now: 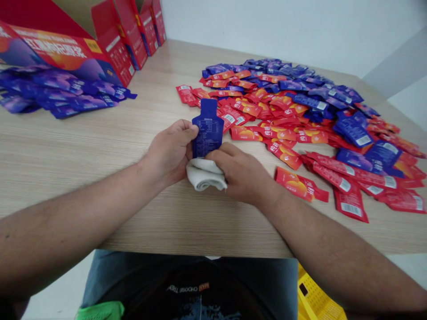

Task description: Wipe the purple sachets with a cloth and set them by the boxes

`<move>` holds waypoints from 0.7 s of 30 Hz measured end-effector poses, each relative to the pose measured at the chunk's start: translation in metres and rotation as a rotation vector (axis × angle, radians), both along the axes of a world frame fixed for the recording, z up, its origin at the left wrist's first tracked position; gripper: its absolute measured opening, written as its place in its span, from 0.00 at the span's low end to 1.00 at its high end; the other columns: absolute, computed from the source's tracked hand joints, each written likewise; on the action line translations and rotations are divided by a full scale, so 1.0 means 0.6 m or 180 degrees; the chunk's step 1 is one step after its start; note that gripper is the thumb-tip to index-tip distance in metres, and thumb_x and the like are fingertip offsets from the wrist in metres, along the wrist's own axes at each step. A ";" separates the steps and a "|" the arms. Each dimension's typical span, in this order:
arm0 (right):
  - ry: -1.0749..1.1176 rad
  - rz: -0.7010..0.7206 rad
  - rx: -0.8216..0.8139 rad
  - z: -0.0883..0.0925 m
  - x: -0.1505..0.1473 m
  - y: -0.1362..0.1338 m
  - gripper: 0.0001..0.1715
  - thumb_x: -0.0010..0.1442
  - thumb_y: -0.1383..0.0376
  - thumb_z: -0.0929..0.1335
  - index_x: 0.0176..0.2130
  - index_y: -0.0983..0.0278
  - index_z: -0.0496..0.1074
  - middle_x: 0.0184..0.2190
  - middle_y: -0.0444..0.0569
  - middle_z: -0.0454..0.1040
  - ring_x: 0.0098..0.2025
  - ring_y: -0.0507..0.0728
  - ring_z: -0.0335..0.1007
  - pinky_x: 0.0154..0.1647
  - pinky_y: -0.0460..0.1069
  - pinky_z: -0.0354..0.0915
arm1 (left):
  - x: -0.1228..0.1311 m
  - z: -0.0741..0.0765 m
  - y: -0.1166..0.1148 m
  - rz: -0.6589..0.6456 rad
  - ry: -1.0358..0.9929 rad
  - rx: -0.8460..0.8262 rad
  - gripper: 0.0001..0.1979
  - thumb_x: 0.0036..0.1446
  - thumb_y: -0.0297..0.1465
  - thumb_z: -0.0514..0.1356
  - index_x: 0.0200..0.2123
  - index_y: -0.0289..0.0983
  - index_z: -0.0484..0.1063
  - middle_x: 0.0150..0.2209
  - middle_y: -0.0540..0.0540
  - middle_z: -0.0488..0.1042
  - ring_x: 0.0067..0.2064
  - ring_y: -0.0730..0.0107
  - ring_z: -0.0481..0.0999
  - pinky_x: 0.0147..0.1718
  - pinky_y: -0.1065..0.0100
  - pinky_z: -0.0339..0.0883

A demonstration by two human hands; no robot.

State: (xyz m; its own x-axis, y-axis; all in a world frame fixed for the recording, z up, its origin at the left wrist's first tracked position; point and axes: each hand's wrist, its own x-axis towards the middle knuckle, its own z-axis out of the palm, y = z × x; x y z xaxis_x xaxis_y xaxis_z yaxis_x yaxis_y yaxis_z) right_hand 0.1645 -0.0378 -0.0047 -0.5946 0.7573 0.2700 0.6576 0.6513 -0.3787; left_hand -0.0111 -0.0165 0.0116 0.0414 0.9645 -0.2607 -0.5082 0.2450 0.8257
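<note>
Pale table (150,226), red boxes (115,55), pouch heap (280,106) beyond the hands (171,149)

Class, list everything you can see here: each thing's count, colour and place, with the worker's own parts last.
Held pouch: one, blue, between the hands
Cloth: one, white, right hand, at the pouch's base
Boxes: at least four, mainly red, upper left
Left pile of pouches: several, blue-purple, before boxes
Right heap of pouches: many, red and blue, right side
Table: one, light wood-toned, centre
Wall: white, behind
Basket: one, yellow, lower right
Unclear item: one, green, lower left
Shirt: one, black, bottom
Left hand, right hand: two, bare, centre
</note>
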 end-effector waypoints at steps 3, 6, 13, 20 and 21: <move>0.0141 -0.0176 0.0109 -0.004 0.002 0.005 0.18 0.59 0.64 0.70 0.50 0.61 0.72 0.46 0.53 0.74 0.47 0.62 0.71 0.44 0.54 0.68 | -0.003 -0.001 0.007 -0.0009 -0.0205 0.0007 0.10 0.63 0.22 0.55 0.29 0.38 0.65 0.23 0.52 0.70 0.23 0.76 0.69 0.26 0.73 0.66; 0.0381 -0.0273 0.0218 -0.008 0.005 0.010 0.16 0.60 0.65 0.69 0.49 0.62 0.72 0.44 0.53 0.74 0.48 0.62 0.71 0.46 0.55 0.68 | -0.005 -0.001 0.014 0.0005 -0.0354 0.0004 0.11 0.62 0.20 0.54 0.28 0.38 0.65 0.25 0.51 0.71 0.25 0.75 0.71 0.30 0.71 0.69; 0.0577 -0.0300 0.0455 -0.014 0.012 0.019 0.16 0.59 0.65 0.69 0.48 0.63 0.73 0.42 0.53 0.75 0.46 0.62 0.71 0.46 0.56 0.69 | -0.009 0.000 0.016 -0.0134 -0.0154 0.0223 0.09 0.62 0.23 0.55 0.29 0.39 0.67 0.26 0.50 0.72 0.28 0.72 0.72 0.32 0.68 0.70; 0.0655 -0.0673 0.0813 -0.010 0.028 0.036 0.17 0.59 0.63 0.70 0.48 0.61 0.72 0.44 0.53 0.77 0.47 0.64 0.72 0.47 0.59 0.69 | 0.005 -0.001 -0.012 -0.0416 0.0635 0.0041 0.09 0.58 0.22 0.59 0.29 0.39 0.63 0.21 0.54 0.64 0.21 0.77 0.65 0.23 0.74 0.62; 0.0721 -0.0789 0.0890 -0.008 0.028 0.036 0.16 0.59 0.63 0.69 0.48 0.61 0.72 0.44 0.54 0.77 0.47 0.65 0.72 0.48 0.60 0.69 | 0.006 0.000 -0.014 -0.0498 0.0634 -0.0005 0.09 0.58 0.23 0.60 0.30 0.39 0.63 0.21 0.55 0.65 0.20 0.77 0.65 0.23 0.74 0.63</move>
